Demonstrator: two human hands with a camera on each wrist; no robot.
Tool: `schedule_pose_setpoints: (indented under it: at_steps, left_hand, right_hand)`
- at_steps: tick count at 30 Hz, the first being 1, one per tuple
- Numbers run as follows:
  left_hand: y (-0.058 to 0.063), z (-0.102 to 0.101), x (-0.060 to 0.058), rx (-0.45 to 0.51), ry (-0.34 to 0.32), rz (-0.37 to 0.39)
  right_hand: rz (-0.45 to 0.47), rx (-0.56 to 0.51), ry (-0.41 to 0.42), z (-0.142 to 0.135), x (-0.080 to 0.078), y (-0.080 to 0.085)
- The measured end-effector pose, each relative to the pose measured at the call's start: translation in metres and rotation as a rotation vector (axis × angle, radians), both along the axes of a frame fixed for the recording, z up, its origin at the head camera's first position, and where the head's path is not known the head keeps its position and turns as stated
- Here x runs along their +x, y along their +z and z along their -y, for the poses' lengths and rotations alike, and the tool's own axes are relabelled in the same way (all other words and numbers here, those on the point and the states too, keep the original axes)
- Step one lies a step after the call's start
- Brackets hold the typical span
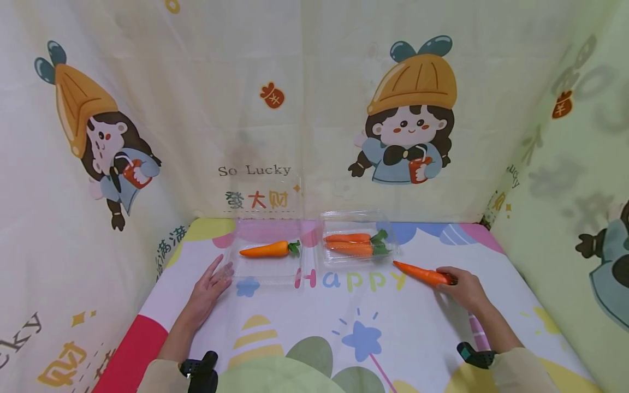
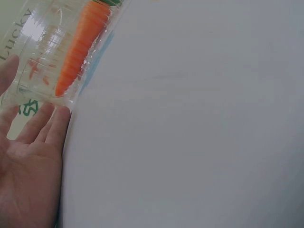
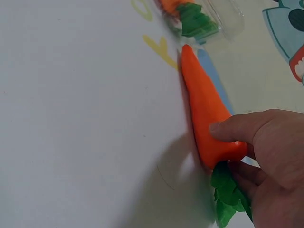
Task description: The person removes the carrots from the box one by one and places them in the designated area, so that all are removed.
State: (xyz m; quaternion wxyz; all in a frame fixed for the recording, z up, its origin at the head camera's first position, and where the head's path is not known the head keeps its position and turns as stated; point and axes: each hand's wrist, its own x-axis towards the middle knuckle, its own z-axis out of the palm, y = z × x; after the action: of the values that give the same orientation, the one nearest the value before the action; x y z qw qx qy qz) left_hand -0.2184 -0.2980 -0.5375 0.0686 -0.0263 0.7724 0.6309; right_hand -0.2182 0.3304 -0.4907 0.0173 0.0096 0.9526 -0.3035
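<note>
My right hand [image 1: 462,286] grips a carrot [image 3: 206,109] near its leafy end, thumb across the top; the tip points left toward the right clear plastic box [image 1: 393,256]. Inside that box two carrots [image 1: 349,249] lie side by side, green leaves to the right. A second clear plastic box [image 1: 267,270], on the left, holds one carrot [image 1: 265,250], also seen in the left wrist view [image 2: 83,45]. Beside this box's left edge lies my left hand [image 1: 208,289], its fingers extended and fingertips right at the box's side.
A printed cloth with "Happy" lettering covers the table [image 1: 314,305]. Behind the boxes rises a cream curtain [image 1: 319,109] with cartoon figures, and similar curtains stand at the left and right. Each wrist wears a small black camera [image 1: 201,371].
</note>
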Motion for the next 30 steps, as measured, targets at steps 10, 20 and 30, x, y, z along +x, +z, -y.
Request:
schedule_pose_setpoints:
  at_steps: [10, 20, 30]
  left_hand:
    - [0.005, -0.002, 0.003, -0.01, -0.003, 0.005]
    - [-0.005, 0.004, -0.003, -0.045, 0.009, -0.001]
    - [-0.005, 0.003, -0.002, -0.02, 0.009, 0.011]
  right_hand:
    - [0.001, -0.008, -0.001, 0.0, 0.001, 0.006]
    - [-0.041, -0.013, 0.019, 0.0, 0.0, 0.016]
    - [-0.042, -0.043, 0.036, 0.007, -0.002, 0.026]
